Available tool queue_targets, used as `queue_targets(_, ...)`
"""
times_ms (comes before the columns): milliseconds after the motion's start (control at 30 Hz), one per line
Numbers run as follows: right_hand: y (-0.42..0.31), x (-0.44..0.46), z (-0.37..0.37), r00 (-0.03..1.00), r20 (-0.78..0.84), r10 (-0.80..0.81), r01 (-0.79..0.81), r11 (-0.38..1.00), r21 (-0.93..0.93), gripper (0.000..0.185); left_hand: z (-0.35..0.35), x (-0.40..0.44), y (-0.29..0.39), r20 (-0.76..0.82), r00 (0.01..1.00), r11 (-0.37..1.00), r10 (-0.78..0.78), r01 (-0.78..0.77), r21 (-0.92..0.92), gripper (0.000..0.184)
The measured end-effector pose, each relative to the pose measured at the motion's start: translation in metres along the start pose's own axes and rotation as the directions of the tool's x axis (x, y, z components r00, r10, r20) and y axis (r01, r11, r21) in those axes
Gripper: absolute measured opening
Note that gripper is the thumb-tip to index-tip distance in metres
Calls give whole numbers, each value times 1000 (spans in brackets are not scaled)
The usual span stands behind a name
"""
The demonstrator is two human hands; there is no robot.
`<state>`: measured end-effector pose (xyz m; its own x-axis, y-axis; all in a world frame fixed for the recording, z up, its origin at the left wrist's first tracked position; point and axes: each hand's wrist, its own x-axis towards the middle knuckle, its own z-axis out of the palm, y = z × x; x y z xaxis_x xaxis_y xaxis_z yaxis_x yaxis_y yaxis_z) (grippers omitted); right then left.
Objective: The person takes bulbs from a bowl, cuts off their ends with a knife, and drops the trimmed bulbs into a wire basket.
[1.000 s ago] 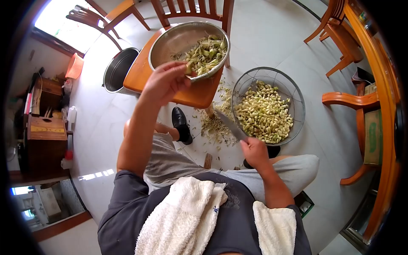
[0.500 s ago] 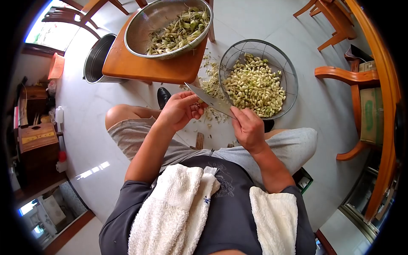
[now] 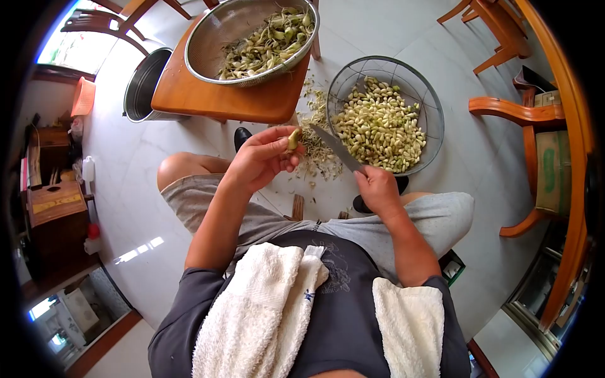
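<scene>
Between thumb and fingertips, my left hand [image 3: 261,157] pinches a small yellow-green bulb [image 3: 293,139]. My right hand [image 3: 380,191] is closed round the handle of a knife [image 3: 337,148], its blade slanting up and left, apart from the bulb. A wire basket [image 3: 437,120] on the floor beyond the knife holds many pale trimmed bulbs [image 3: 384,129]. On a wooden chair [image 3: 220,104] rests a metal colander [image 3: 205,47] with untrimmed bulbs and stems [image 3: 271,47].
Trimmings [image 3: 315,157] lie scattered on the floor between the chair and the basket. A dark metal bucket [image 3: 142,85] stands left of the chair. More wooden chairs are at the upper left and right. A small wood block [image 3: 297,206] lies between my legs.
From the colander, my left hand has come back toward my body with a bulb. The knife met the bulb half a second ago and is now away to the right. The view has shifted.
</scene>
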<state>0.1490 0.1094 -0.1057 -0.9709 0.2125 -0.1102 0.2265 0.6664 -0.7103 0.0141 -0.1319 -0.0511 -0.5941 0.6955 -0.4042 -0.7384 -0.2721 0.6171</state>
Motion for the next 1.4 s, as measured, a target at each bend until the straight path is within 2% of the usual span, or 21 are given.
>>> queue_targets(133,0,2,7,999,-48,-1,7,993,121,21,-12,7,-11,86,996,990,-11,23,-141,19)
queue_targets(233,-9,3,6,998,-57,-5,16,981,196,21,-15,13,-20,-15,1000,978,7,-10,-208,16)
queue_targets(333,-18,2,1,999,-37,2,7,971,240,17,-33,23,-33,-109,992,984,57,-74,-162,14)
queue_targets(433,-22,-1,-2,1000,-28,2,6,959,285,16,-33,29,-39,-95,989,970,115,-132,-202,11)
queue_targets(567,-27,-5,-5,996,-74,-50,73,934,351,14,-12,30,-36,-188,976,962,114,-156,-225,12)
queue_targets(633,-28,-7,-5,988,-106,-114,143,934,329,14,-8,32,-38,-247,966,965,81,-138,-223,12)
queue_targets(767,-34,-9,-1,965,-203,-167,216,945,246,12,-21,37,-54,-178,981,955,75,-123,-271,10)
queue_targets(933,-34,-8,0,955,-194,-226,247,965,89,18,-16,37,-64,-159,986,940,38,-90,-330,9)
queue_targets(1067,-32,-7,0,929,-209,-306,309,951,-20,20,-9,35,-65,-238,970,951,50,-119,-287,8)
queue_targets(1233,-32,-8,3,924,-189,-333,321,943,-91,28,-10,34,-67,-282,956,949,81,-160,-271,7)
queue_targets(1400,-34,-9,3,918,-180,-353,336,934,-122,33,-13,32,-66,-239,960,949,143,-202,-242,6)
